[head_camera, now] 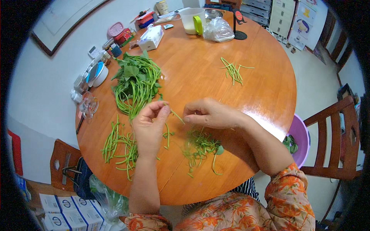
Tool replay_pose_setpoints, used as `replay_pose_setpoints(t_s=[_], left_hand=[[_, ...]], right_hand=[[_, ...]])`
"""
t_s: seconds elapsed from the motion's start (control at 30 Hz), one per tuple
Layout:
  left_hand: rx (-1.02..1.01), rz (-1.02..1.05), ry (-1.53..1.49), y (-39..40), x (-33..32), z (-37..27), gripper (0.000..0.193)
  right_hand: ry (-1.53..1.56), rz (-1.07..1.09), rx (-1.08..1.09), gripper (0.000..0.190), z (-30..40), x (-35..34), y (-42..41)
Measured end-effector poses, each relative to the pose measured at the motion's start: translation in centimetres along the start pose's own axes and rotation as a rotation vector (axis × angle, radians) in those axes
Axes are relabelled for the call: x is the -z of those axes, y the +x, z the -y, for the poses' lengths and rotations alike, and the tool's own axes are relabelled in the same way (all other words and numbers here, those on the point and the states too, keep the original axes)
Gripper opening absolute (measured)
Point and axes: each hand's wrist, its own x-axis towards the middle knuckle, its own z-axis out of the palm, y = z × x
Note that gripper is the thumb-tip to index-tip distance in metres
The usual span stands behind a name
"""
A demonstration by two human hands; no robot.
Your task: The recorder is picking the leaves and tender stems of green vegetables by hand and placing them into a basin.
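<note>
Between the thumb and fingertips of my left hand (153, 121) is a thin green stem (177, 116), slanting down to the right. Just right of its lower end, my right hand (212, 114) has its fingers curled in to the thumb; no held thing shows there. Below my right hand lies a loose heap of peeled skins and scraps (202, 144) with a small leaf. Cut stem pieces (115, 144) are spread left of my left wrist, which hides part of them. Beyond them rests a big bunch of leafy green stems (136, 80), perhaps sweet potato greens. Farther right is a small pile of stems (233, 70).
The round wooden table (190, 78) bears a tissue pack (151, 37), a jug with a green handle (192, 21), a plastic bag (218, 29) and a black stand (239, 31) at the back. Jars line its left edge. A purple basin (300, 141) with leaves stands by a wooden chair (332, 141).
</note>
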Motion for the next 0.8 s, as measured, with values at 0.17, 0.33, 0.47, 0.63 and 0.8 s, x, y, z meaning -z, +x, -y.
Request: replay_pose_setpoints(t_s=[0.17, 0.33, 0.47, 0.63, 0.8], left_hand=[[-0.015, 0.056, 0.031, -0.4, -0.9, 0.5, 0.011], [-0.045, 0.081, 0.5, 0.1, 0.6, -0.6, 0.015], [-0.066, 0.195, 0.959, 0.3, 2.1, -0.2, 0.02], [-0.06, 0.307, 1.022, 0.2, 1.9, 1.0, 0.022], [-0.161, 0.309, 1.047, 0.3, 1.9, 2.0, 0.022]], right_hand=[[0.186, 0.043, -0.088, 0.022, -0.1, -0.7, 0.1], [0.481, -0.488, -0.239, 0.017, -2.9, 0.3, 1.0], [0.771, -0.892, -0.169, 0.02, -5.7, 3.6, 1.3], [1.076, -0.884, -0.276, 0.024, -6.2, 3.9, 1.2], [0.917, -0.523, -0.218, 0.02, -4.9, 2.4, 1.3]])
